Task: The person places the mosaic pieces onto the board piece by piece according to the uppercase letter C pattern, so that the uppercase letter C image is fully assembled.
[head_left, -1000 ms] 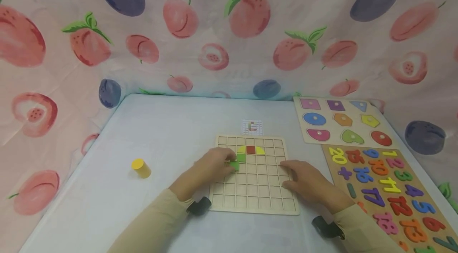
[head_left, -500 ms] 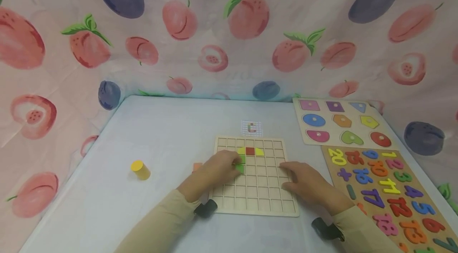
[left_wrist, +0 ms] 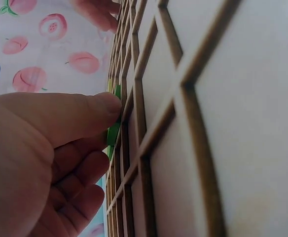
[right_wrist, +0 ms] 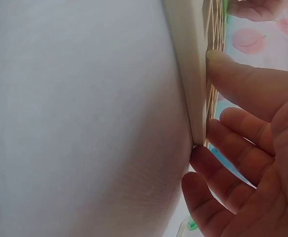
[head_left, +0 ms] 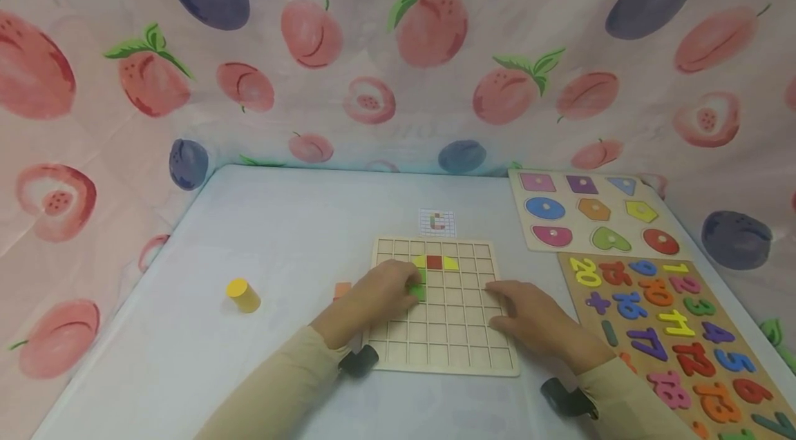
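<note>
My left hand (head_left: 382, 291) is over the left part of a wooden grid board (head_left: 457, 336). Its thumb and fingers pinch a green tile (left_wrist: 113, 134) down at the grid, partly hidden by the thumb in the left wrist view. Directly above this tile lies another green tile (head_left: 423, 277), half covered by the fingers. A red square tile (head_left: 434, 262) sits in the row beyond, between two yellow curved-edge tiles (head_left: 451, 263). My right hand (head_left: 535, 319) rests at the board's right edge, thumb on the rim (right_wrist: 196, 98), its fingers loosely bent along the side.
Behind the board lies a small printed card (head_left: 438, 222) with a gridded pattern. An orange block (head_left: 343, 289) shows beside the left wrist, and a yellow cylinder (head_left: 243, 295) stands farther left. On the right are a shape puzzle (head_left: 566, 195) and a number puzzle (head_left: 624, 333).
My left hand has moved slightly right, bringing the green tile under the other green one; it then stays almost still. The orange block has come into view. The right hand has kept its place.
</note>
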A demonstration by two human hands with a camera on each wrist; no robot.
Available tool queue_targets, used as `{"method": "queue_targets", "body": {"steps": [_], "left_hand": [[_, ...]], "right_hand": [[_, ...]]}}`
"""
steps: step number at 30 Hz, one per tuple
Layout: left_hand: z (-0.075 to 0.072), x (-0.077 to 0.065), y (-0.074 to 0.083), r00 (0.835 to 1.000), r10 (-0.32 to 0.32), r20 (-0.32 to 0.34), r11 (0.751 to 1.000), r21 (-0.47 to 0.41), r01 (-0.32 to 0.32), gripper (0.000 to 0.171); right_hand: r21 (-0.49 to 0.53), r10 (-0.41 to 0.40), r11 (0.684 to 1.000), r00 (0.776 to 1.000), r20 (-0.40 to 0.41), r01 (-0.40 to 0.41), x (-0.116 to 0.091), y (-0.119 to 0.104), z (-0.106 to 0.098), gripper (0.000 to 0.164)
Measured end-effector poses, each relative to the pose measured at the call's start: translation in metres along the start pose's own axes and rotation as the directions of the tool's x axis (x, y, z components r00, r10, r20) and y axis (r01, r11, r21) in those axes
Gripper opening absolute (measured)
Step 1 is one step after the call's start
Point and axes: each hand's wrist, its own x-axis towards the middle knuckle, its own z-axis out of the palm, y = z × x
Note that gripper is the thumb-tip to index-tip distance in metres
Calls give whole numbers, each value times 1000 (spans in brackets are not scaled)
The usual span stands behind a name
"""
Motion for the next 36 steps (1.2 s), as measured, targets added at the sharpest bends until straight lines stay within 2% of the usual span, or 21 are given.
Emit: {"method": "queue_targets", "body": {"steps": [23, 33, 36], "left_hand": [[-1, 4, 0, 1000, 12, -2, 1000, -23, -12, 23], [-14, -6, -3, 1000, -22, -3, 997, -72, 22, 31], [-17, -9, -5, 1000, -2, -22, 998, -70, 0, 31]], "right_hand": [[-1, -3, 1000, 1000, -9, 2, 0, 1, -1, 58], [-5, -8, 1000, 1000, -12, 8, 0, 1, -1, 57], [-10, -9, 1000, 1000, -15, 9, 0, 1, -1, 58]]}}
